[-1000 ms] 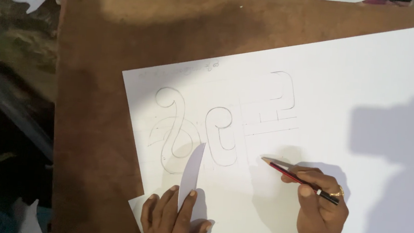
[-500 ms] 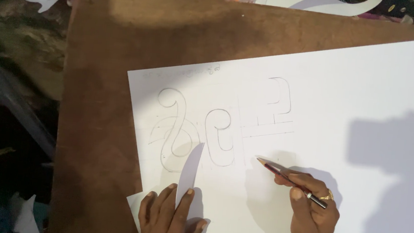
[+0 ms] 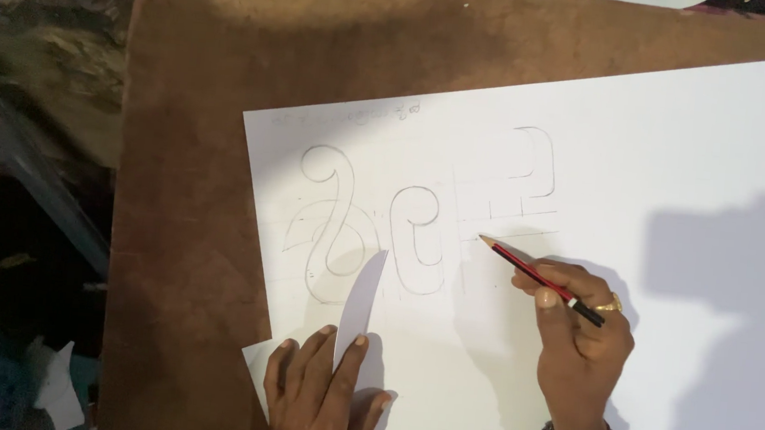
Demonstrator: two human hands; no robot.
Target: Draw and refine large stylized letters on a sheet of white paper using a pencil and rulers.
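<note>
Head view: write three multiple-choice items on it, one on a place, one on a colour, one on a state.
1. Where does the pencil tip rest?
A. on the white sheet
B. on the bare brown board
C. on the blue roll

2. What colour is the pencil's body?
A. green
B. red and black
C. yellow

3. What is the left hand doing?
A. lifted above the sheet
B. gripping the pencil
C. pressing flat on a curved paper cutout

Answers: 1 A, the tip touches the sheet beside the drawn shapes. 2 B, red and black stripes show along it. 3 C, its fingers lie on the cutout, while the right hand holds the pencil.
</note>
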